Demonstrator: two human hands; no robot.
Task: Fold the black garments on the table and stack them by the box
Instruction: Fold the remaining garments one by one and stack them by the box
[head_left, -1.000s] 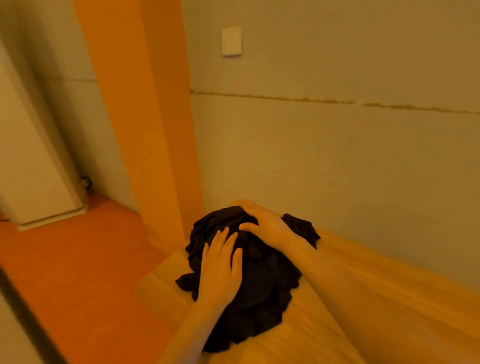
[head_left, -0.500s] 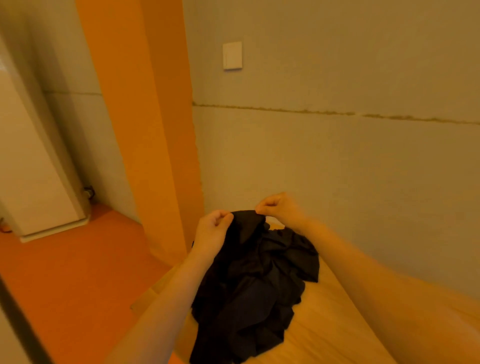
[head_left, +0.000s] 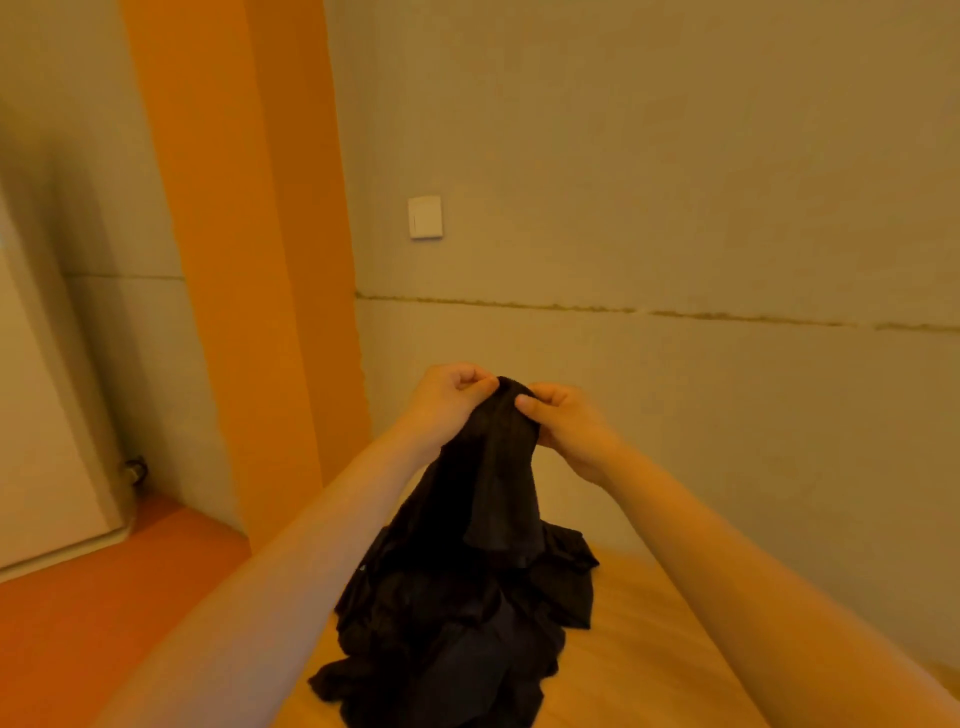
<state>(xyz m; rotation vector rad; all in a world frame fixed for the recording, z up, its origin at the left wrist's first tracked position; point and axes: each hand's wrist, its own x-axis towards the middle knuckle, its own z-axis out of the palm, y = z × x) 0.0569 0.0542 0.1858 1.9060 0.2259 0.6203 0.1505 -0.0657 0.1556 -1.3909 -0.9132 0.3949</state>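
Both hands are raised side by side over the table, pinching the top edge of one black garment (head_left: 493, 467). Left hand (head_left: 449, 397): fingers curled into a loose fist, thumb pressed against the fabric at its upper left. Right hand (head_left: 566, 426): thumb and curled fingers clamped on the same edge at its upper right, just beside the left hand, the two nearly touching. The garment hangs from this grip in a narrow drape, its lower part running down into the heap of black garments (head_left: 462, 623). The heap is crumpled and unfolded, lying on the wooden table (head_left: 649, 649) towards its far left corner, spilling close to the left edge. How many pieces make up the heap cannot be told; the folds merge in the dark cloth. Table surface to the right of the heap is blurred. Behind the table stands a pale wall (head_left: 675, 234) with a white switch plate (head_left: 425, 216) and a rough horizontal seam. An orange pillar (head_left: 249, 260) rises at the left, beyond it orange floor (head_left: 93, 597) and a pale door (head_left: 47, 441).
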